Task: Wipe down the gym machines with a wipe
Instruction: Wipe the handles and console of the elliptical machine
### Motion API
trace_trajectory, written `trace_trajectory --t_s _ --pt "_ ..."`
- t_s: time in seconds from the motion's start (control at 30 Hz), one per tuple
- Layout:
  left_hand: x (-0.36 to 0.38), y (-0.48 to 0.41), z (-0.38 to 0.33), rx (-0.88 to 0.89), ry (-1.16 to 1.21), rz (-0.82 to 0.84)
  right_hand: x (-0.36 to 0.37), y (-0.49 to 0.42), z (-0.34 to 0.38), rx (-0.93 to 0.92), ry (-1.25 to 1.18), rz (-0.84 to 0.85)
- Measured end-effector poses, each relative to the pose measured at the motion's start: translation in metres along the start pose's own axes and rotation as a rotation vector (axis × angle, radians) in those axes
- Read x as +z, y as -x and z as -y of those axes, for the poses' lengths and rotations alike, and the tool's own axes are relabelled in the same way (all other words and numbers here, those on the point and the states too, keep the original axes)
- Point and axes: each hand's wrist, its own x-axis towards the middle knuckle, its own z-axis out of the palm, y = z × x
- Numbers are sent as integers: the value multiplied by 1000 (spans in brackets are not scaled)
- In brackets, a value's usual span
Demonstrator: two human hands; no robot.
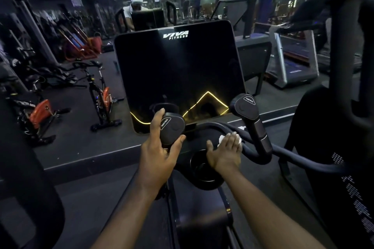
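A black exercise machine fills the middle of the view, with a dark glossy console screen (178, 70) marked VIVA FITNESS. My left hand (159, 147) grips the left handle knob (172, 129) labelled RESISTANCE, thumb and fingers curled round it. My right hand (225, 151) lies flat with straight fingers on the curved black handlebar (253, 152), pressing a white wipe (222, 139) against it. Only a small bit of the wipe shows past the fingers. The right handle knob (243, 107) stands free above.
A round cup holder (199, 170) sits under the right palm. Orange spin bikes (103, 97) stand at the left on the dark floor. A treadmill (291, 62) is at the back right. A large dark machine frame (344, 107) rises close on the right.
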Motion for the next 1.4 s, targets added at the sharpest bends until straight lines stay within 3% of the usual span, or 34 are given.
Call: trace_trajectory --t_s 0.13,0.37,0.53,0.73,0.8,0.87,0.97,1.07,1.17,1.27,1.4 --pt "-1 1 0 -12 19 3 -21 -39 2 74 -30 -5" --pt "-1 4 6 -2 27 -4 -14 -54 -1 -199 104 65" --pt "3 7 4 -17 -37 -28 -22 -63 11 -140 95 94" --pt "0 7 3 -18 -44 -27 0 -41 47 -514 141 257" --pt "1 7 3 -6 -53 -25 9 -32 27 -508 141 202" --pt "2 5 2 4 -73 -25 4 -40 13 -389 130 149" --pt "1 5 1 6 -87 -25 -6 -54 23 -293 148 174" --pt "1 6 -2 4 -83 -27 7 -32 42 -503 198 159" --pt "2 6 -3 -5 -93 -28 13 -6 35 -642 87 191" --pt "3 6 -1 -1 -82 -31 4 2 21 -542 -93 51" --pt "4 7 1 7 -101 -47 21 29 27 -557 43 32"
